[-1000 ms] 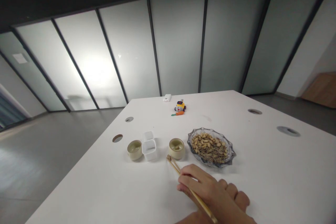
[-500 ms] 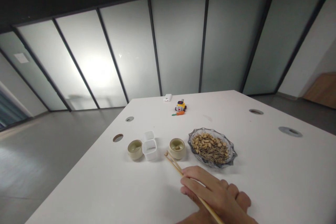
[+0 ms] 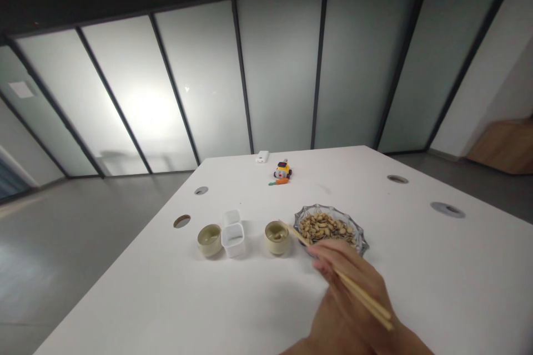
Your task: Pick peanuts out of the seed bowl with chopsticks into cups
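Chopsticks gripped by closed fingers of right hand, raised above white table. Tips held over near rim of beige cup, just beside glass dish of mixed seeds.

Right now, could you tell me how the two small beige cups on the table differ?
The left cup stands beside the white containers, far from the chopsticks; the right cup sits next to the glass dish, with the chopstick tips above it. The right cup holds something; the left looks empty. Both are round and upright.
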`<state>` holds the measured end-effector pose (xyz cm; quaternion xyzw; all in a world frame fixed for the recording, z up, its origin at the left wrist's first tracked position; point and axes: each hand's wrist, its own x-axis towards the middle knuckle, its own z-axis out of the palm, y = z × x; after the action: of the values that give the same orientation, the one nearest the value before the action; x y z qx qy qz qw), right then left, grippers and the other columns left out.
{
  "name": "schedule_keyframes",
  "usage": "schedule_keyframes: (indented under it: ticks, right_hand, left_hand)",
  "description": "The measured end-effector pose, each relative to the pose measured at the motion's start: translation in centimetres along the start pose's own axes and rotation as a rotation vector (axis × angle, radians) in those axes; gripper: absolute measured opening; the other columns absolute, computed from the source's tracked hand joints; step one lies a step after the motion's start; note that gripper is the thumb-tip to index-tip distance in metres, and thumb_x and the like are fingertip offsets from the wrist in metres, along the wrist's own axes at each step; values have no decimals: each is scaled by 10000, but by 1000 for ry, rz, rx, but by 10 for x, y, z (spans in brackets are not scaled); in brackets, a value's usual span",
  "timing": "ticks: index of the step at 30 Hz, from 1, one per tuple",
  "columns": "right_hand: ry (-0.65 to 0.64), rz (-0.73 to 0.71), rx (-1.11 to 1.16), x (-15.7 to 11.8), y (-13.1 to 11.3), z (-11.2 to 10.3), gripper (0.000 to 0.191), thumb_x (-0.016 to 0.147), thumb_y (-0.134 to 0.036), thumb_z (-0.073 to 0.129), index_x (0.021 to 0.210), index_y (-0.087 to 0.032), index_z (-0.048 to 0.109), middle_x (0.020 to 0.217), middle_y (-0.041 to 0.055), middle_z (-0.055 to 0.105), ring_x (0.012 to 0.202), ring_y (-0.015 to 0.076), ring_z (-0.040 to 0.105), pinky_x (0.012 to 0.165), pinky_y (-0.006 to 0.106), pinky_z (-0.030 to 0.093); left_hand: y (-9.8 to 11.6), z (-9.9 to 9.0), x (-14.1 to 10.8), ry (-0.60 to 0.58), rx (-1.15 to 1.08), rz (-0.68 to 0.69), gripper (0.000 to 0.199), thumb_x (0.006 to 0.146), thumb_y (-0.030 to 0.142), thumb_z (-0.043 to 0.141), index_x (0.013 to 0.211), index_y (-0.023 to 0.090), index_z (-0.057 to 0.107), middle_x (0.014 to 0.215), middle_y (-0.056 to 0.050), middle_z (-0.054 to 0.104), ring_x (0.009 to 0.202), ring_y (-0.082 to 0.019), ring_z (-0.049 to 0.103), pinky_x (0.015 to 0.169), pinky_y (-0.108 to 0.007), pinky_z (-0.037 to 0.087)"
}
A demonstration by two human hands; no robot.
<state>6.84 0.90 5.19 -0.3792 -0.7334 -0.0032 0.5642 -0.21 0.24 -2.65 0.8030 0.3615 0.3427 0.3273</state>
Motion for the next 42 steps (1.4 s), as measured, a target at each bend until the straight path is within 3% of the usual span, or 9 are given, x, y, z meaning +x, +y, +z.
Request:
schedule_keyframes:
  ticks: [3,6,10,14,19,24,30,35,42]
  right_hand:
    - [77,130,-58,27,25,-25,304,1080,-430,565,942,-263,779,884,32,789,798,191,768,723,270,623]
    - [112,278,-72,42,60,-48,492,1041,-638,532,846,-242,749,765,42,780,705,217,762,631,293,602]
    - [130,387,-116,32,93,-59,605,1000,-753,496,782,-235,723,723,61,776,713,244,765,639,318,582]
    - [25,341,-103,13,96,-56,547,1016,-693,530,780,-243,731,734,46,750,662,213,711,596,309,533]
    - [-49,274,9,7,86,-53,393,1034,-559,609,830,-259,760,788,36,728,707,197,692,652,299,548]
    - [-27,248,69,6,83,-52,320,1039,-496,631,881,-266,787,839,46,743,755,206,705,682,309,562]
    - [-86,283,125,3,82,-48,326,1020,-503,665,866,-247,794,892,73,774,829,229,738,732,329,593]
    - [-113,316,186,1,82,-47,338,988,-536,702,883,-232,807,948,95,792,863,242,760,760,340,625]
    - [-56,375,153,2,86,-48,388,974,-592,695,859,-240,808,894,89,781,821,239,737,689,330,607]
  left_hand:
    - [-11,1,-5,-217,258,158,328,833,442,743,1044,195,701,971,-105,737,956,-315,675,925,-488,530]
    - [-17,1,-9,-256,491,237,268,877,433,686,1013,203,670,954,-93,734,905,-285,674,850,-429,526]
    - [-8,-22,-11,32,444,221,211,808,252,706,1005,241,631,940,-56,707,898,-263,660,784,-390,514]
    - [4,-77,-14,314,497,250,240,868,130,586,1075,252,582,1026,-60,679,945,-266,627,854,-434,519]
    - [-23,-126,-23,553,606,174,377,940,168,563,1309,226,505,1244,-122,611,1171,-310,569,1006,-513,521]
    - [-59,-124,-27,586,537,76,500,948,234,582,1422,212,425,1405,-170,520,1351,-339,504,1125,-592,473]
    - [-81,-124,-20,545,285,-46,584,956,308,582,1489,217,359,1553,-193,455,1490,-347,441,1216,-615,402]
    - [-86,-132,-16,483,76,-195,630,932,397,633,1472,187,388,1492,-194,529,1436,-343,518,1219,-570,409]
    - [-81,-136,-11,466,32,-252,605,883,371,655,1415,184,434,1450,-178,575,1389,-328,547,1202,-530,416]
